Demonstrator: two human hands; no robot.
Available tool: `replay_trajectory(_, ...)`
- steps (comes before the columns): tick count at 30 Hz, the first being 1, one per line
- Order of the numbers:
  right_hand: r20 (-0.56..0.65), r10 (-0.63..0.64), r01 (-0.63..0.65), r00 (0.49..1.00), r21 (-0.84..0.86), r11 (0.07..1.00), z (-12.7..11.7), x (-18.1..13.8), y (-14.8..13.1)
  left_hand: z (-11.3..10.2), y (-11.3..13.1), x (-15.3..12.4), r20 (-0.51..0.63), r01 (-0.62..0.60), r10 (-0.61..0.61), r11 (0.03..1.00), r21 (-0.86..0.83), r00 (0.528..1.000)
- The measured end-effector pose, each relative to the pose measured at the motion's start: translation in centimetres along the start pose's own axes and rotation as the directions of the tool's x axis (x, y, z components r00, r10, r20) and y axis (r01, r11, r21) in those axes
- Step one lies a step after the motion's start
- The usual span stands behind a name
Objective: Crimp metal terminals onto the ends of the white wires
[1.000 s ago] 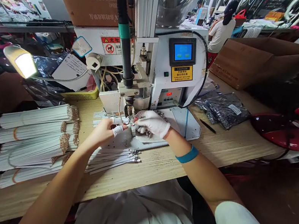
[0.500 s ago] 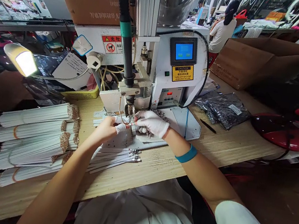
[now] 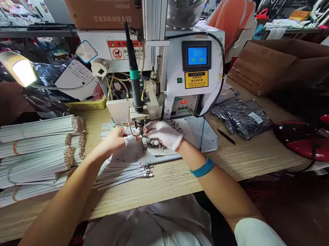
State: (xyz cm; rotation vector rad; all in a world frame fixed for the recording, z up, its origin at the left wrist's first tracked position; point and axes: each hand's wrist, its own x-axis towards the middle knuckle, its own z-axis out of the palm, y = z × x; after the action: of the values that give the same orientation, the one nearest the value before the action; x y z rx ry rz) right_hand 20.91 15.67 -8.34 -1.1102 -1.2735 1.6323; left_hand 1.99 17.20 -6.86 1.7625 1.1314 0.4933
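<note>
My left hand (image 3: pixel 114 141), with white covers on some fingertips, is pinched closed at the base of a soldering machine (image 3: pixel 196 63). What it grips is too small to make out. Opposite it, my right hand (image 3: pixel 167 135) in a white glove is closed, its fingertips almost meeting the left ones. Whatever is between them is hidden. Just above both hands stands the soldering iron (image 3: pixel 136 82), black and green, its tip end down among the fingers. Small metal parts (image 3: pixel 174 126) are heaped behind and under the right hand. Several flat white strips (image 3: pixel 125 173) with metal ends lie in front.
Bundles of white strips with copper-coloured ends (image 3: pixel 31 154) are stacked at left. A lit lamp (image 3: pixel 23 68) leans in above them. To the right lie plastic bags of dark parts (image 3: pixel 248 118), a black pen-like tool (image 3: pixel 226 137) and a red ladybird-shaped object (image 3: pixel 310 142). Behind stands a cardboard box (image 3: pixel 263 66).
The soldering iron and its holder have come down towards my fingertips. Both hands stay pinched at nearly the same place. A person in orange has appeared in the background.
</note>
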Motion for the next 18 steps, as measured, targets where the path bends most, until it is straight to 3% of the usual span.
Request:
replay_trajectory(13,0.023,-0.010,0.011,1.000,-0.042,0.999,0.3,-0.4,-0.6,-0.1,0.0,0.1,0.017,-0.018,0.018,1.000,-0.012,1.000)
replay_trajectory(15,-0.008,-0.027,0.025,1.000,-0.130,0.991,-0.3,-0.5,-1.0,-0.4,-0.1,-0.3,0.017,-0.020,0.020,1.000,0.003,1.000)
replay_trajectory(18,-0.066,-0.178,0.137,0.982,-0.400,0.906,-1.9,-0.8,-1.6,-1.2,0.0,-1.4,0.070,-0.020,0.015,0.997,0.077,0.997)
